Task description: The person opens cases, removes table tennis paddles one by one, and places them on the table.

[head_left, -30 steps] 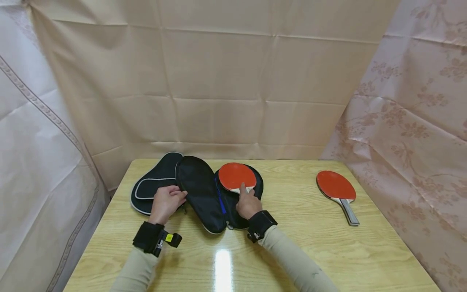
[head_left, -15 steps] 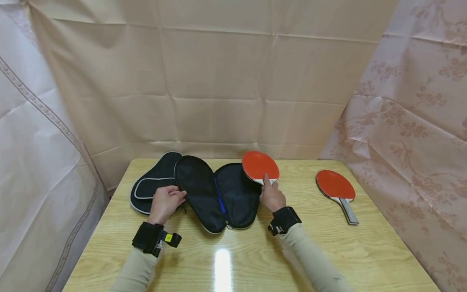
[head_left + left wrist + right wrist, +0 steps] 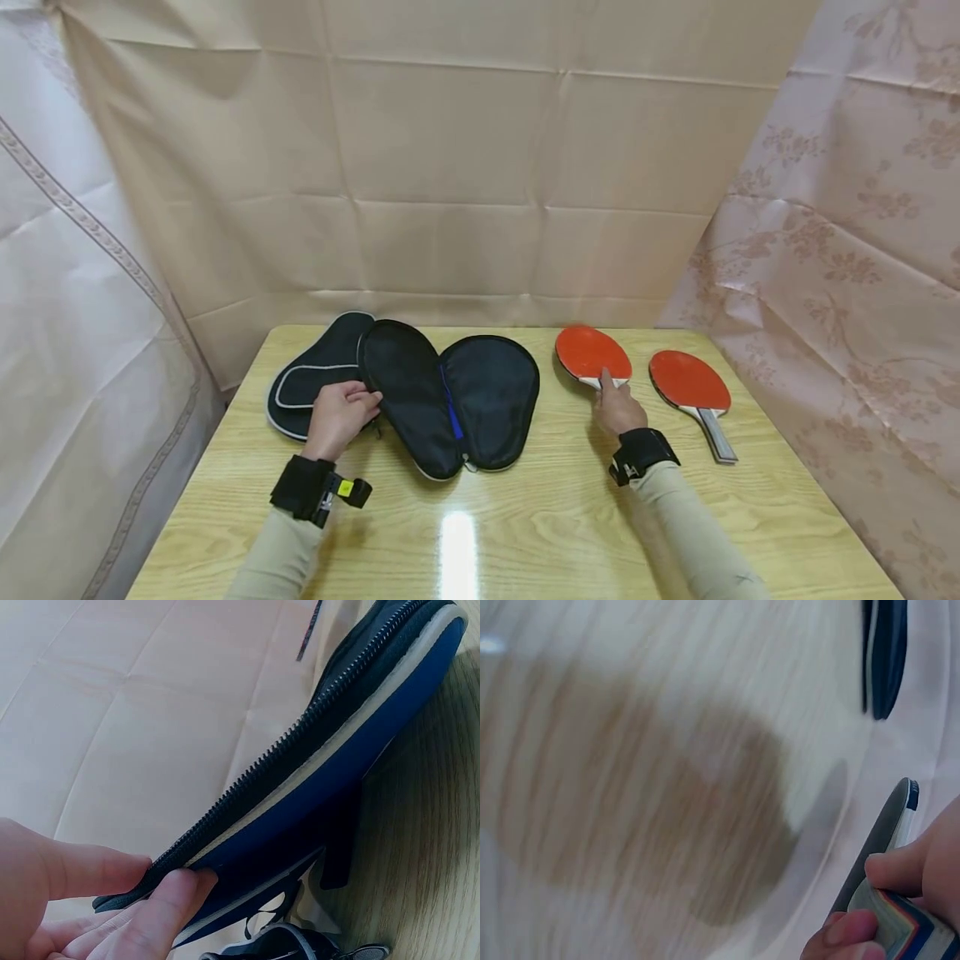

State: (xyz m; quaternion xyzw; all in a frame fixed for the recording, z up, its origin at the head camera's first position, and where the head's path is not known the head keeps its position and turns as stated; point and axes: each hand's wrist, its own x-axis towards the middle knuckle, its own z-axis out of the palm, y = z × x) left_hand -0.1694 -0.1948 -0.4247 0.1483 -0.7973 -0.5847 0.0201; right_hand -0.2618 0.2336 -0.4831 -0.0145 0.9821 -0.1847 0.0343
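My left hand (image 3: 341, 417) pinches the left edge of an unzipped black paddle case (image 3: 491, 400), whose two halves lie spread apart. The zipper teeth and pale piping of that edge (image 3: 277, 776) show between thumb and fingers in the left wrist view. My right hand (image 3: 619, 408) grips a red table tennis paddle (image 3: 592, 352) by its handle, the index finger lying toward the blade. In the right wrist view the handle (image 3: 900, 922) sits in the curled fingers, and the blade is seen edge-on above the table.
A second red paddle (image 3: 690, 379) with a grey handle lies at the right of the wooden table (image 3: 525, 533). Another black case (image 3: 315, 379) with white piping lies at the left, partly under the spread case. Curtains hang behind and at both sides.
The right hand has lifted the paddle off the case's right half and carried it to the right, near the second paddle. My left hand has stayed at the case edge.
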